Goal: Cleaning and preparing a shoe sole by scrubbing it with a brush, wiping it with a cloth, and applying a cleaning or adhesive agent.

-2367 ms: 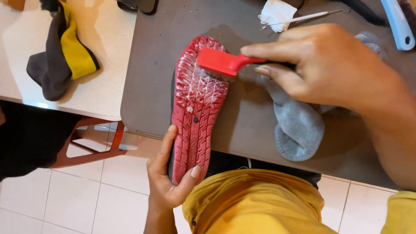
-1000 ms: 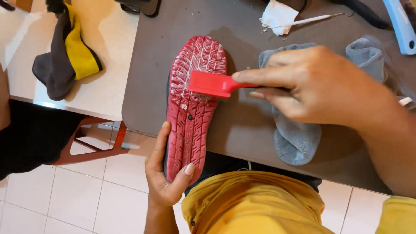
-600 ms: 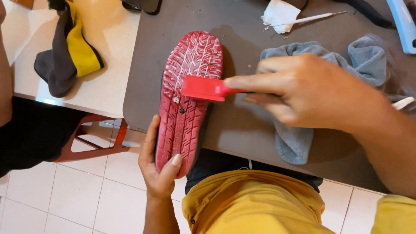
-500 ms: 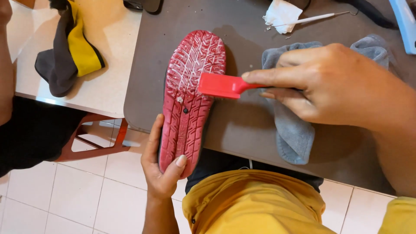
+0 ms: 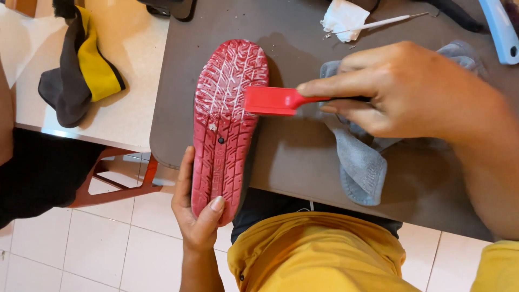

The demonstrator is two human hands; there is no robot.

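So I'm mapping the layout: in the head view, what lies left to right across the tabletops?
Grey and yellow cloth → red shoe sole → red brush → right hand → light blue tool.

No packages, labels, signs or screens can be made out in this view.
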